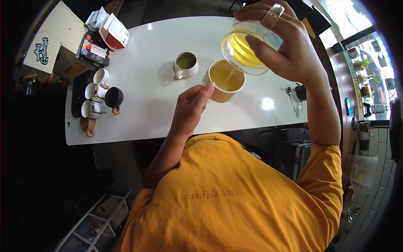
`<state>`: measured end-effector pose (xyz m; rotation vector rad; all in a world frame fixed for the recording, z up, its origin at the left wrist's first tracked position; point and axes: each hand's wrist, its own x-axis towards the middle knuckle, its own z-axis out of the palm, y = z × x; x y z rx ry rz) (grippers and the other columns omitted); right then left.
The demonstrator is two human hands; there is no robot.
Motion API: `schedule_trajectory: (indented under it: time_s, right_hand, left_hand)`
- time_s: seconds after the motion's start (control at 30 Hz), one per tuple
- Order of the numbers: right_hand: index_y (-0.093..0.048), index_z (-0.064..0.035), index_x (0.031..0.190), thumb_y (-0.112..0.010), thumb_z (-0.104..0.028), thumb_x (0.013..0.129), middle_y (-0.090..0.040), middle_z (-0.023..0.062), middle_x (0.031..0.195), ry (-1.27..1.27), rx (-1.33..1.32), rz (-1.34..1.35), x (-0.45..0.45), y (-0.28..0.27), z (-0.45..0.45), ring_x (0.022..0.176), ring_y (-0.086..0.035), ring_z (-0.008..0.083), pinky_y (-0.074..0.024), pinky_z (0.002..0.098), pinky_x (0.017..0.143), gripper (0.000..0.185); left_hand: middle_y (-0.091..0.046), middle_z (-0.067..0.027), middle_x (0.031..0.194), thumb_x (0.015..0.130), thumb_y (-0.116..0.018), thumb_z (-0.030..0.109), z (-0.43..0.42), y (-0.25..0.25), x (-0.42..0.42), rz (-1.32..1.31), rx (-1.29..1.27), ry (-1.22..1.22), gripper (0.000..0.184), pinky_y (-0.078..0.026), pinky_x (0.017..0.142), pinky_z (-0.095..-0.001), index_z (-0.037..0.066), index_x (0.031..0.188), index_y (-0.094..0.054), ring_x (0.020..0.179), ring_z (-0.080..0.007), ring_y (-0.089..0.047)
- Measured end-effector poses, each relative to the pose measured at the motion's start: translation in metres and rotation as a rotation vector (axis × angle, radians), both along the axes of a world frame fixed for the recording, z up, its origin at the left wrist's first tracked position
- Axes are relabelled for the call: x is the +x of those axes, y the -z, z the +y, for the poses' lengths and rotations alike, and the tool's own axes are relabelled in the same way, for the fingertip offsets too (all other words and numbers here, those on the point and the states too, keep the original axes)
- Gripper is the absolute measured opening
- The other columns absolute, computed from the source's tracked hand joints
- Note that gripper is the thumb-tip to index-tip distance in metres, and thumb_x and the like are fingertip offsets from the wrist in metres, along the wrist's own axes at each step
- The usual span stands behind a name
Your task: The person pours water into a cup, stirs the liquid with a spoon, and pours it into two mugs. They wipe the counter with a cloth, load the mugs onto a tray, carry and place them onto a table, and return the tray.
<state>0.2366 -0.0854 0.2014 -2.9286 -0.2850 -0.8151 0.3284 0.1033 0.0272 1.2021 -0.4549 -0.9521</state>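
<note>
A clear glass pitcher (228, 45) of yellow liquid is tilted in my right hand (289, 46), its fingers wrapped round the handle side. From its rim a thin stream runs down into a yellowish mug (224, 97), which holds pale yellow liquid. My left hand (191, 107) pinches the mug at its left side, where the handle seems to be hidden by the fingers. Left of that mug stands a white cup (189, 72) with greenish liquid in it, apart from both hands.
Several cups, including a black cup (113, 97) and a brown cup (87, 125), stand at the left end of the white table (147, 113). Bags (94, 50) sit at the back left. A spoon (291, 101) and a dark cup (301, 91) lie at the right.
</note>
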Motion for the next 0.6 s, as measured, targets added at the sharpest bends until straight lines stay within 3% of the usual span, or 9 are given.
schedule_trajectory:
  time_s: [0.6]
  right_hand:
    - [-0.065, 0.0019, 0.098, -0.064, -0.027, 0.073, -0.065, 0.0167, 0.100, -0.099, 0.015, -0.038, 0.003, 0.011, -0.015, 0.096, -0.060, 0.0315, -0.0423, 0.0432, 0.091, 0.038]
  left_hand:
    - [-0.036, 0.0082, 0.057, 0.093, -0.061, 0.026, 0.001, 0.006, -0.002, -0.007, -0.050, -0.025, 0.034, -0.023, 0.048, -0.0208, 0.009, 0.064, -0.055, 0.053, -0.0019, -0.028]
